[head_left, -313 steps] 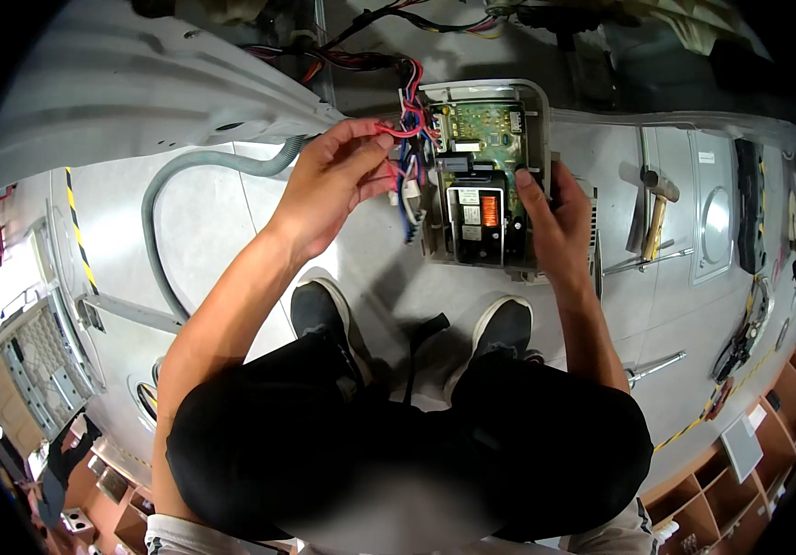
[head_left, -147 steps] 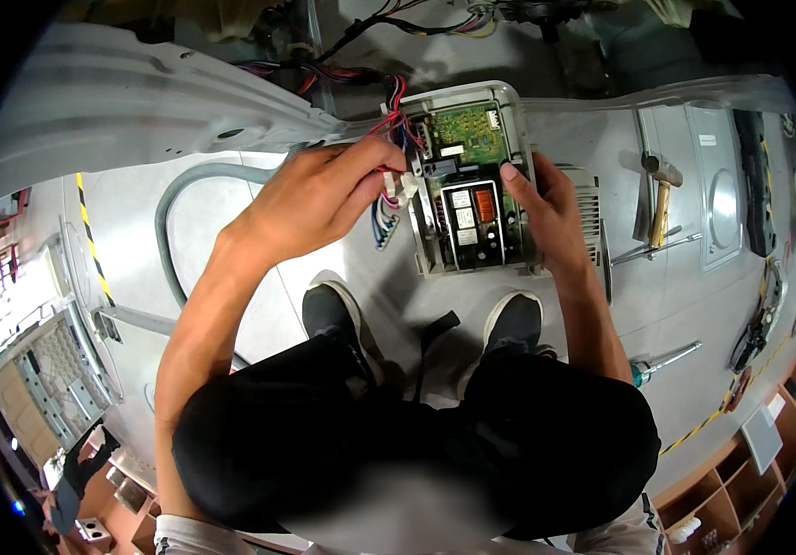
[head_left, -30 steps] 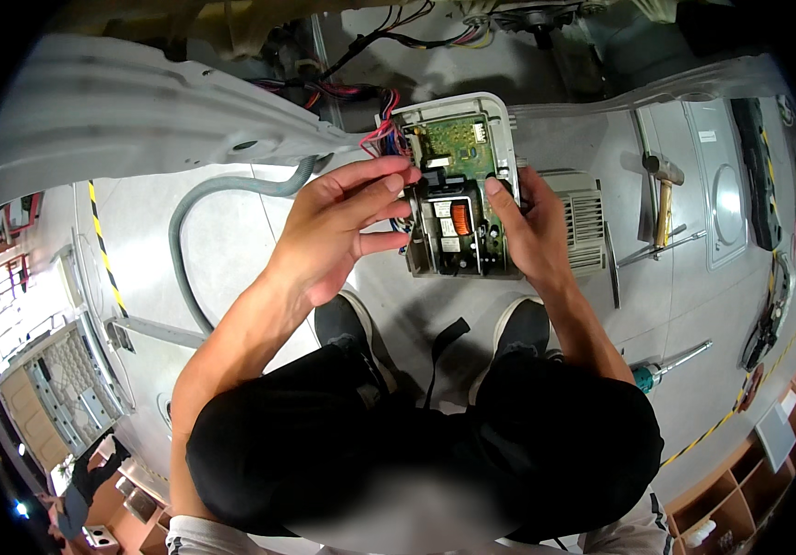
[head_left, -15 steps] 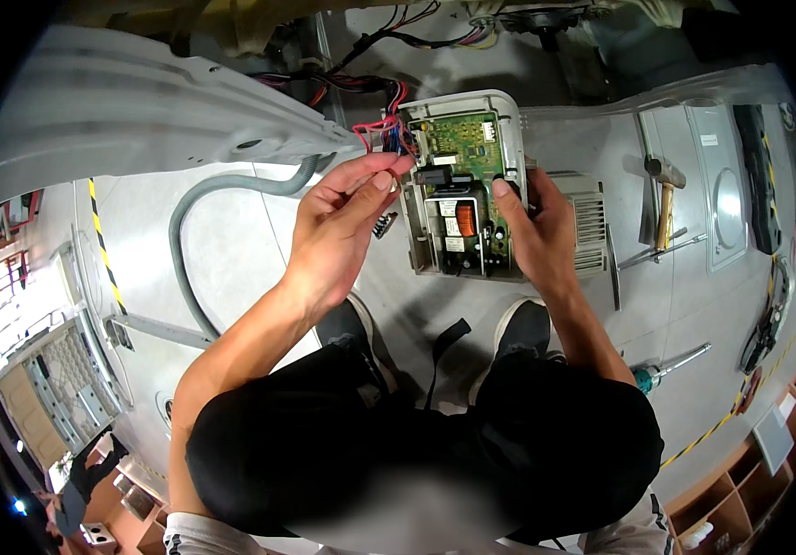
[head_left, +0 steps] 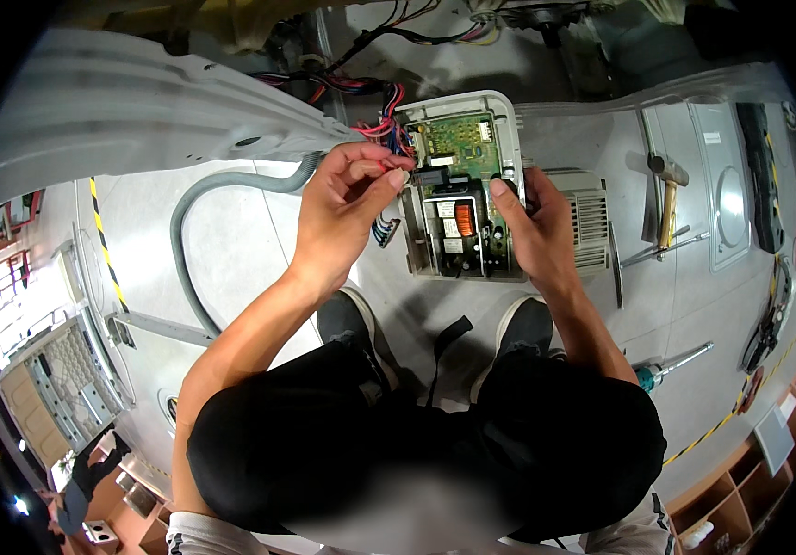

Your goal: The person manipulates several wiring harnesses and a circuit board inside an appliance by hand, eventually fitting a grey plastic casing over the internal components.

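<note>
Between my hands is a green circuit board (head_left: 463, 148) with a copper coil (head_left: 464, 220) and black parts, set in a pale plastic housing (head_left: 509, 120). My right hand (head_left: 543, 222) grips the housing's right side, thumb over its edge and fingers behind. At the board's left edge, the fingers of my left hand (head_left: 347, 199) pinch a red wire (head_left: 389, 165); whatever sits at its end is hidden by the fingertips. A bundle of red, blue and black wires (head_left: 393, 120) runs down to the board's upper left. Below my left hand hangs a loose wire connector (head_left: 385, 231).
A grey metal panel (head_left: 167, 111) slants in from the upper left, with a grey corrugated hose (head_left: 179, 231) beneath it. To the right lie a vented plastic cover (head_left: 590, 222), a hammer (head_left: 668, 203), long metal rods (head_left: 666, 248) and a teal-handled power tool (head_left: 648, 376).
My left hand has shifted slightly right and closer to the board's edge, and the red wire it pinches has moved with it. The right hand stays on the housing.
</note>
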Action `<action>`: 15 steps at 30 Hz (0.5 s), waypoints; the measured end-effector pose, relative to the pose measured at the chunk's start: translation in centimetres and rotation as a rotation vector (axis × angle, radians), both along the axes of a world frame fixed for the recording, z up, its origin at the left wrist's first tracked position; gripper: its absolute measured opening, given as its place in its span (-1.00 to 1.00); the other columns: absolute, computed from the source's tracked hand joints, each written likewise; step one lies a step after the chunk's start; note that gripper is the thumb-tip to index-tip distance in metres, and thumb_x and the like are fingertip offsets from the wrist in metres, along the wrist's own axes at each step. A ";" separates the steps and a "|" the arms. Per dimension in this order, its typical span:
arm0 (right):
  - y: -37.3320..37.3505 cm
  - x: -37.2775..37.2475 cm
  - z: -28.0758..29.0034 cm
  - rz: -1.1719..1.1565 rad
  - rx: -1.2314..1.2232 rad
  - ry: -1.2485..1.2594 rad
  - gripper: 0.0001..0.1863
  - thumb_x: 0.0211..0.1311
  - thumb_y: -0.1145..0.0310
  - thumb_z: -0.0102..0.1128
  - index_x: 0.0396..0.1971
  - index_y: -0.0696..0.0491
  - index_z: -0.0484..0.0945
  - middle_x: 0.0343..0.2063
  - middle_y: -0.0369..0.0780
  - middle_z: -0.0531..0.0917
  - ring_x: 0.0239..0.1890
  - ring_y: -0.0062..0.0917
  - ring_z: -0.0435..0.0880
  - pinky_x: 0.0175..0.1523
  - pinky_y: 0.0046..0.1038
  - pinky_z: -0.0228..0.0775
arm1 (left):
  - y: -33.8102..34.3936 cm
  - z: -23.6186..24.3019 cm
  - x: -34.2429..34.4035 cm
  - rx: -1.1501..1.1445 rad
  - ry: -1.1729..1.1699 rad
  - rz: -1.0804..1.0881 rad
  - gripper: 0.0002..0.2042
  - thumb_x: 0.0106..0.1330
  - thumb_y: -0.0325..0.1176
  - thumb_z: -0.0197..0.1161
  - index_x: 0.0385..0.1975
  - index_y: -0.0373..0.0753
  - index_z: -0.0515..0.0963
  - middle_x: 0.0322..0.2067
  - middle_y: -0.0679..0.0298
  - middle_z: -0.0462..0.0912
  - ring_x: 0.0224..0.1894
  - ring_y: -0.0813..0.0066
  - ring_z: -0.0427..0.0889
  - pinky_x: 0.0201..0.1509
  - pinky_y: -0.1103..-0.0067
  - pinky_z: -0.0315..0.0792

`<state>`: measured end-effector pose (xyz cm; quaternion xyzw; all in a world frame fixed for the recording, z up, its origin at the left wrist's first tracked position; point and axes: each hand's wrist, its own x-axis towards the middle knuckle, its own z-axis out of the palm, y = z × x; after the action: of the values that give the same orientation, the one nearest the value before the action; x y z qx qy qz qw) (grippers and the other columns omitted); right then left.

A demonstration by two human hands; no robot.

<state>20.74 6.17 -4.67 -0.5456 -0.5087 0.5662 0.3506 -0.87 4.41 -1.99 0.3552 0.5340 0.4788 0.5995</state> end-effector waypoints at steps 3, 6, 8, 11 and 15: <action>0.0 -0.3 0.0 -0.001 0.006 0.011 -0.68 0.25 0.29 0.16 -0.16 0.25 0.48 -0.41 -0.23 0.64 -0.36 -0.71 0.50 -0.26 -0.61 0.36 | -0.2 -0.2 -0.2 -0.006 0.058 0.012 -0.76 0.28 -0.56 0.14 -0.08 -0.28 0.36 -0.20 0.22 0.57 -0.09 0.55 0.50 0.07 0.57 0.39; 0.0 -0.2 0.1 0.000 0.027 0.009 -0.67 0.25 0.29 0.16 -0.15 0.25 0.49 -0.41 -0.24 0.64 -0.35 -0.71 0.50 -0.25 -0.62 0.35 | -0.1 -0.4 -0.4 -0.039 0.034 0.009 -0.72 0.24 -0.56 0.21 -0.08 -0.31 0.38 -0.25 0.28 0.57 -0.15 0.60 0.52 0.01 0.63 0.40; 0.0 -0.2 0.0 -0.010 0.046 0.021 -0.70 0.26 0.29 0.15 -0.18 0.23 0.49 -0.46 -0.31 0.57 -0.41 -0.75 0.41 -0.31 -0.65 0.24 | 0.1 -0.5 -0.6 -0.052 0.001 -0.003 -0.70 0.21 -0.55 0.25 -0.08 -0.31 0.38 -0.26 0.29 0.57 -0.17 0.62 0.53 -0.01 0.67 0.40; -0.2 -0.5 -0.3 -0.029 0.066 0.041 -0.74 0.27 0.28 0.15 -0.25 0.20 0.50 -0.56 -0.45 0.44 -0.52 -0.83 0.22 -0.44 -0.71 0.02 | 0.1 -0.4 -0.8 -0.061 -0.026 -0.021 -0.68 0.22 -0.56 0.24 -0.05 -0.31 0.37 -0.24 0.27 0.58 -0.15 0.58 0.53 0.01 0.64 0.39; -0.2 -0.7 -0.2 -0.030 0.060 0.056 -0.73 0.27 0.28 0.15 -0.23 0.20 0.51 -0.56 -0.45 0.44 -0.52 -0.84 0.22 -0.44 -0.71 0.01 | 0.2 0.0 -0.6 -0.089 -0.068 -0.027 -0.65 0.22 -0.56 0.23 -0.01 -0.32 0.34 -0.22 0.23 0.60 -0.13 0.56 0.54 0.02 0.63 0.39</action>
<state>20.08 5.96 -4.85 -0.5263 -0.5070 0.5606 0.3894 -1.48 4.62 -2.00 0.3189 0.5295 0.4583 0.6387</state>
